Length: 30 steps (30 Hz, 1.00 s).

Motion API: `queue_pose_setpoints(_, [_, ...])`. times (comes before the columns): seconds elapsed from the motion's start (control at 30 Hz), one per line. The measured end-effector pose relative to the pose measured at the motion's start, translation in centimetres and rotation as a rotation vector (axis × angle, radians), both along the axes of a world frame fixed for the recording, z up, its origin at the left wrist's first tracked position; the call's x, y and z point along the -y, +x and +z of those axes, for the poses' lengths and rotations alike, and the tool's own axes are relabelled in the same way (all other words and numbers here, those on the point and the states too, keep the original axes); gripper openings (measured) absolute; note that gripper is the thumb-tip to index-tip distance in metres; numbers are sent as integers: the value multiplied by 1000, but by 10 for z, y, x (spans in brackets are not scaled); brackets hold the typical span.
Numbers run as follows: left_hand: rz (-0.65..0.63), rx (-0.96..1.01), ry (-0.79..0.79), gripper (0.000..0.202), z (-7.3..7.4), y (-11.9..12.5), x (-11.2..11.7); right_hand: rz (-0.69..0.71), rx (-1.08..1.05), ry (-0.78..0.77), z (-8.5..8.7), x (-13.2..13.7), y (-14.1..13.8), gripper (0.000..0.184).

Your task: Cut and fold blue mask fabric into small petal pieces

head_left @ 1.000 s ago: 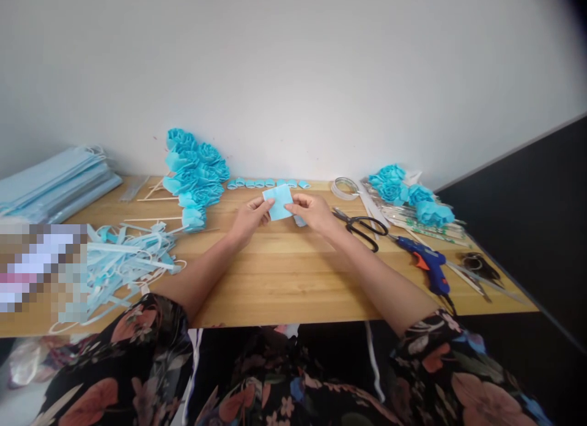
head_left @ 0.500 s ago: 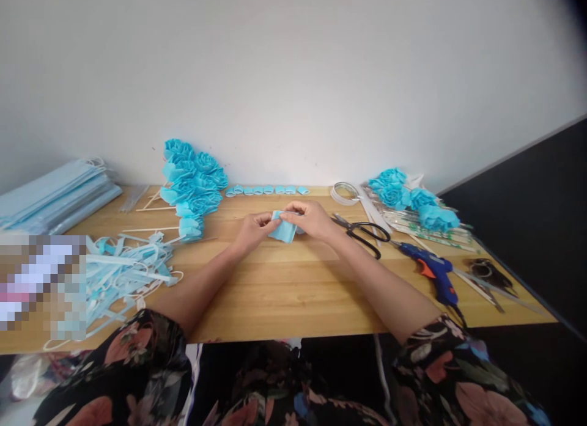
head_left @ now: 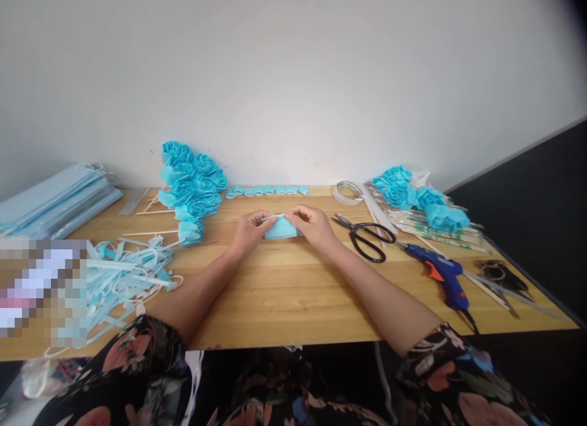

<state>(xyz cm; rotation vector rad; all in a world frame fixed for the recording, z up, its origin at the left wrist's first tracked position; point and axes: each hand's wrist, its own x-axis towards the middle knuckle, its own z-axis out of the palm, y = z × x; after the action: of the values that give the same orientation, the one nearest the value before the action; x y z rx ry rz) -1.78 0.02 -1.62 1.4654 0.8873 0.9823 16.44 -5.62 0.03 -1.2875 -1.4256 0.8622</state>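
Note:
Between my two hands is a small light-blue piece of face-mask fabric (head_left: pixel 281 228), stretched level above the middle of the table. My left hand (head_left: pixel 250 232) pinches its left upper edge with thumb and fingers. At the right upper edge, my right hand (head_left: pixel 313 225) pinches it the same way. The far edge looks folded or rolled, though the fingertips partly hide it. Beyond my hands, along the wall, lies a row of small folded blue pieces (head_left: pixel 268 190). Black-handled scissors (head_left: pixel 367 233) rest with blades apart just right of my right hand.
Left are blue fabric roses (head_left: pixel 195 181), a stack of face masks (head_left: pixel 59 197), loose cut strips (head_left: pixel 132 276) and thin sticks. On the right lie a tape roll (head_left: pixel 347 192), more roses (head_left: pixel 415 197) on plastic packets and a blue glue gun (head_left: pixel 440 270) with its cord.
The fabric piece has turned from a tilted hang to a level stretch, and my hands have moved slightly apart along its top edge. The view has shifted a little.

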Motion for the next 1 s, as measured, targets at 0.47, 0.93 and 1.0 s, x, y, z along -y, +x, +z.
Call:
queue_pose_setpoints(0.47, [54, 75, -145, 56, 2, 1, -1, -199, 163, 133, -2, 5, 0, 29])
queue_pose_setpoints(0.93, [62, 118, -94, 46, 1, 0, -1, -69, 103, 64, 1, 3, -1, 30])
queue_pose_setpoints(1.0, [34, 94, -74, 46, 1, 0, 0, -103, 215, 69, 1, 3, -1, 32])
